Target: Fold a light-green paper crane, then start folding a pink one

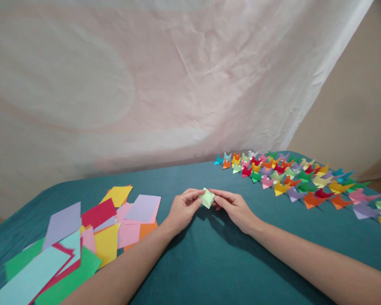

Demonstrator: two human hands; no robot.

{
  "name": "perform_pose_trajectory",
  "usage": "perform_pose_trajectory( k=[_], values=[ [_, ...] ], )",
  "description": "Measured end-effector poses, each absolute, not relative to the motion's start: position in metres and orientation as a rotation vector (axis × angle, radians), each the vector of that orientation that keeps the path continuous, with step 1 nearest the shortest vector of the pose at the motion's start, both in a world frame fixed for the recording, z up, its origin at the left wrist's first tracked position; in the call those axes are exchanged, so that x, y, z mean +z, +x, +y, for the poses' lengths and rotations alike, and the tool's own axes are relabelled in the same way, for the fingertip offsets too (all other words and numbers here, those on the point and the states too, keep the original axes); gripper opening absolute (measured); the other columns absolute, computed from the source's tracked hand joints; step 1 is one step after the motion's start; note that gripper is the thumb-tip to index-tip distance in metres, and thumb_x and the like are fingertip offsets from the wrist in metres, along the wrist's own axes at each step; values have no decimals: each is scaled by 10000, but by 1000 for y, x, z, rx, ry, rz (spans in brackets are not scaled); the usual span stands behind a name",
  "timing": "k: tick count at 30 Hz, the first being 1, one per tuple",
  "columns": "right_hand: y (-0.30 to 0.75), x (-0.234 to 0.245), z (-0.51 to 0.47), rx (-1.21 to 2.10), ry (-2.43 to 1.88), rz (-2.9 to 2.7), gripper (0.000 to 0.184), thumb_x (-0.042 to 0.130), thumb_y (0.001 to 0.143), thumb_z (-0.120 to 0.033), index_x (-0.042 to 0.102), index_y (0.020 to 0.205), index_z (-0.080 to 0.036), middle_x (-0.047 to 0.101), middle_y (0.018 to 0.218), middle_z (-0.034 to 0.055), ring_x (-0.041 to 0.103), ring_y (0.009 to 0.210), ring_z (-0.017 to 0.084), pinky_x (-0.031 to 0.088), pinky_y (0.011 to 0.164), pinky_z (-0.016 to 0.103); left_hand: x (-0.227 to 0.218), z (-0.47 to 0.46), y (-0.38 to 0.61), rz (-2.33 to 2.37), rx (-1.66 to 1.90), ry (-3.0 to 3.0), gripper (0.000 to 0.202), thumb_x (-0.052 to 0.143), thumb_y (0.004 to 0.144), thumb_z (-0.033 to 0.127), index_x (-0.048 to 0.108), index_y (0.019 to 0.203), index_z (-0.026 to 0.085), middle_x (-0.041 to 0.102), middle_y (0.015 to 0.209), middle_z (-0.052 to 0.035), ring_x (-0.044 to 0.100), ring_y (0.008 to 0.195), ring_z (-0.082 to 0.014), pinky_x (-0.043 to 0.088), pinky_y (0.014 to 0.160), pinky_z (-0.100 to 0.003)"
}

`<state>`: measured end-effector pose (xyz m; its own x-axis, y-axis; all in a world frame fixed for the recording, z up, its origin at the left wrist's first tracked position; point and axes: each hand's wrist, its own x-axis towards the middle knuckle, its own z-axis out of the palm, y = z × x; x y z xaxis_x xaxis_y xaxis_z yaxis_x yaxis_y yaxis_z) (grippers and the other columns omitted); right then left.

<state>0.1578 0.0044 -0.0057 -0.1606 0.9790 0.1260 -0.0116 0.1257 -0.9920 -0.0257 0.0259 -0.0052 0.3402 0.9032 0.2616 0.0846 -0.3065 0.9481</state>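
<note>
The pale green folded paper [207,198] was between my fingertips, raised just over the teal cloth [184,262]; my left hand [184,209] pinched one side, and my right hand [235,208] gripped the opposite side. I judged that a light, even hold, with edges matched before pressing, would best spare the small layers from skewing. Beyond my left forearm lay overlapping coloured sheets [108,214]; rightward stood rows of paper birds [281,189].
</note>
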Motion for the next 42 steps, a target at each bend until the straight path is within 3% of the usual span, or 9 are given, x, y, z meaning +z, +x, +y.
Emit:
perform_pose_trajectory(
  k=[19,27,36,42],
  values=[
    [156,-14,8,1177,-1041,-1423,330,557,791,-302,658,1078,-175,692,939,49,602,733,144,474,640,253,-1,24,-25,850,1048,1657,288,619,796,229,673,1076,192,597,1019,-78,566,930,-189,449,854,-327],
    [156,-14,6,965,-1087,-1533,304,544,778,-252,650,1052,-174,675,997,67,622,838,179,485,762,315,-7,26,-25,796,980,1681,336,616,780,179,649,1115,182,589,1065,-88,575,972,-194,447,914,-358],
    [161,-17,8,749,-1219,-1714,105,531,758,-175,606,832,-180,628,772,11,563,723,157,447,682,284,-13,23,-21,843,899,1715,415,629,728,133,616,1142,146,579,1120,-100,624,905,-178,509,838,-325],
    [163,-23,11,621,-1235,-1829,110,539,745,-135,616,801,-189,627,802,25,556,786,181,431,745,320,-5,19,-22,943,872,1975,408,621,739,134,614,1145,163,592,1076,-82,595,927,-180,497,813,-294]
  ],
)
